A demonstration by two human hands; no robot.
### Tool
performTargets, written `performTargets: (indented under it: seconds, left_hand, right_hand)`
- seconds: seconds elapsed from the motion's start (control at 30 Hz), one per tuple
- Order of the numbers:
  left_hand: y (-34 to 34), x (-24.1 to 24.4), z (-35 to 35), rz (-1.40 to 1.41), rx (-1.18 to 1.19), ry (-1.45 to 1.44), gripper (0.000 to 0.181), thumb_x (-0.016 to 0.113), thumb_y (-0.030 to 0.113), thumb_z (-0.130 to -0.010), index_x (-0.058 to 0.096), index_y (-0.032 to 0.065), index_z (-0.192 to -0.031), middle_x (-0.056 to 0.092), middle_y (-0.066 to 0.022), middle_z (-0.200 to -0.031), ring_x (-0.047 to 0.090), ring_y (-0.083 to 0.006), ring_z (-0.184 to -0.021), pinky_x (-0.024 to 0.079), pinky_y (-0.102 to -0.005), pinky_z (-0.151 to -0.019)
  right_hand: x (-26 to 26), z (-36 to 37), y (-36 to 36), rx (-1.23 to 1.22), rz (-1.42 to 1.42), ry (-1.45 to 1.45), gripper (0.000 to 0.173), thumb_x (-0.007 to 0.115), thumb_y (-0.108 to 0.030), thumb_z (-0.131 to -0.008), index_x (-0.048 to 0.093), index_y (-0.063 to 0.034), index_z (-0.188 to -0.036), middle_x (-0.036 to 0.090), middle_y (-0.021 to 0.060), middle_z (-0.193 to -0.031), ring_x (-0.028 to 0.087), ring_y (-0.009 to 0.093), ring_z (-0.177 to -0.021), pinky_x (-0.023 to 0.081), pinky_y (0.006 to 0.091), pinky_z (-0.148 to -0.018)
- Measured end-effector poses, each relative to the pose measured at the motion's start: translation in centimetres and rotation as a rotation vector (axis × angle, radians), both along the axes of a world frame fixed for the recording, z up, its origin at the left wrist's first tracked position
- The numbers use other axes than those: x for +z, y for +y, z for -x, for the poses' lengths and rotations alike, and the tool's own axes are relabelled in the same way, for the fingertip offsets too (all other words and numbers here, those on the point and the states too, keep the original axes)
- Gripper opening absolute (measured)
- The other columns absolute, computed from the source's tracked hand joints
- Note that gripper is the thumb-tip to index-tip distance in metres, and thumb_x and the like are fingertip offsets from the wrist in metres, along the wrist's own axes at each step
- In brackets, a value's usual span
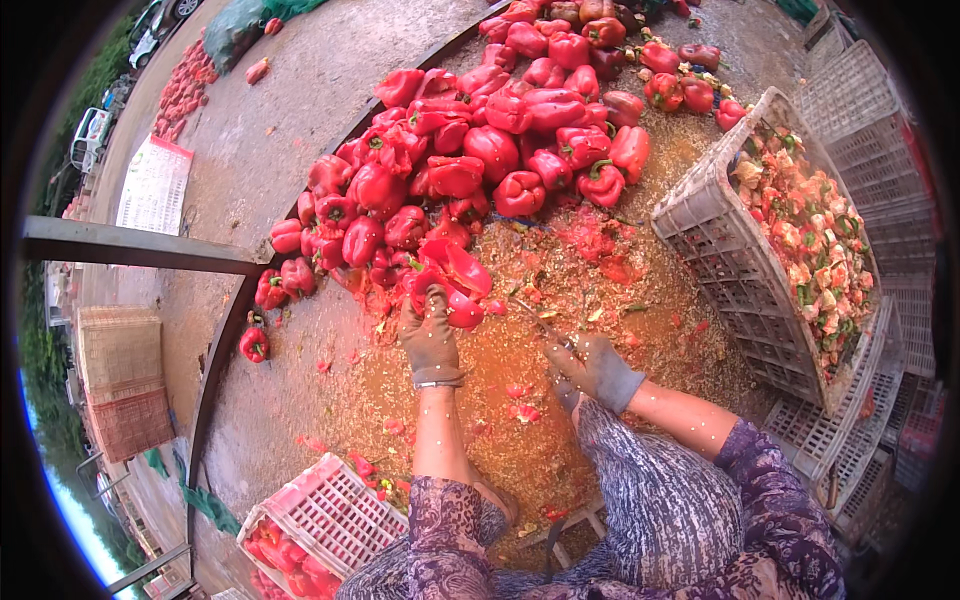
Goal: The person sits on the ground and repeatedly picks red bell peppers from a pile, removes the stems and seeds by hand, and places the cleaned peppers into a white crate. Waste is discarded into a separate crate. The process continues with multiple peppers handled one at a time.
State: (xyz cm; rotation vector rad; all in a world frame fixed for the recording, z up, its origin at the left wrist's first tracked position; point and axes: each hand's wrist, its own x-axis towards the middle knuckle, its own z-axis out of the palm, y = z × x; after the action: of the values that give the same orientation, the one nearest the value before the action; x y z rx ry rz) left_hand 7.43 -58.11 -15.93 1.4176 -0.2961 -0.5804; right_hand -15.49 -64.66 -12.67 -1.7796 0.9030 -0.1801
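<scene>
A stained work glove covers my left hand (433, 330), which grips a split red bell pepper (459, 274) opened into lobes, at the near edge of a large heap of red bell peppers (487, 150). To the right, my gloved right hand (589, 364) is closed around a small knife (534, 313), its thin blade pointing up and left, apart from the pepper. Seeds and red scraps cover the wet floor (510, 450) below both hands. Crushed pepper flesh (592, 236) lies beyond the knife.
At the right, a tilted plastic crate (720, 247) holds pepper cores, with more crates (862, 112) stacked behind. Near my left forearm stands a crate (341, 517) with red pepper pieces. A metal post (142, 246) and a curved metal edge (217, 352) run along the left.
</scene>
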Motion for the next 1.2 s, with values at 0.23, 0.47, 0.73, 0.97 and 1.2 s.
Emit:
performTargets:
  seconds: [0.23, 0.47, 0.73, 0.97, 1.2]
  left_hand:
    - [3.0, 3.8, 2.5, -0.088, -0.549, -0.016, 0.021, 0.066, 0.008, -0.093, 0.066, 0.0046, -0.114, 0.068, 0.0008, -0.102, 0.061, -0.0095, -0.092, 0.05, -0.027, -0.084]
    - [4.2, 5.4, 3.5, 0.001, -0.504, 0.213, 0.019, 0.065, 0.006, -0.093, 0.067, 0.0048, -0.112, 0.068, 0.0008, -0.101, 0.061, -0.0102, -0.091, 0.05, -0.0276, -0.083]
    - [3.8, 4.8, 4.9, -0.246, -0.678, -0.615, 0.029, 0.062, -0.003, -0.077, 0.065, 0.0056, -0.104, 0.063, -0.0105, -0.09, 0.062, -0.0292, -0.082, 0.05, -0.034, -0.07]
    - [4.5, 3.5, 7.3, -0.131, -0.501, -0.515, 0.021, 0.063, -0.001, -0.084, 0.064, 0.0028, -0.105, 0.067, -0.0082, -0.096, 0.065, -0.023, -0.085, 0.051, -0.0318, -0.076]
    - [5.5, 3.2, 10.1, 0.018, -0.367, 0.1, 0.018, 0.062, 0.008, -0.095, 0.064, 0.0015, -0.112, 0.069, -0.0028, -0.102, 0.064, -0.012, -0.092, 0.053, -0.0283, -0.081]
  right_hand:
    - [-1.4, -5.4, -6.1, -0.044, -0.203, -0.335, 0.041, 0.076, -0.02, -0.085, 0.062, -0.0007, -0.118, 0.071, 0.0091, -0.102, 0.067, 0.011, -0.085, 0.055, 0.0276, -0.072]
    - [-1.7, -3.5, -4.7, -0.222, -0.862, -0.442, 0.033, 0.076, -0.017, -0.086, 0.066, -0.0017, -0.114, 0.07, 0.0028, -0.092, 0.063, 0.008, -0.078, 0.053, 0.0234, -0.069]
    - [2.9, -4.2, -4.0, -0.082, -0.107, -0.132, 0.05, 0.077, -0.048, -0.08, 0.068, -0.0009, -0.093, 0.062, 0.0031, -0.069, 0.055, 0.008, -0.063, 0.049, 0.0297, -0.057]
    - [1.1, -5.0, -1.9, -0.282, -0.351, -0.254, 0.038, 0.069, -0.04, -0.086, 0.067, -0.0029, -0.082, 0.056, 0.0041, -0.058, 0.056, 0.011, -0.058, 0.045, 0.0331, -0.054]
    - [2.1, -2.1, -2.9, -0.123, -0.374, -0.113, 0.023, 0.069, -0.028, -0.087, 0.066, -0.0054, -0.086, 0.058, 0.0054, -0.063, 0.054, 0.017, -0.055, 0.043, 0.0333, -0.051]
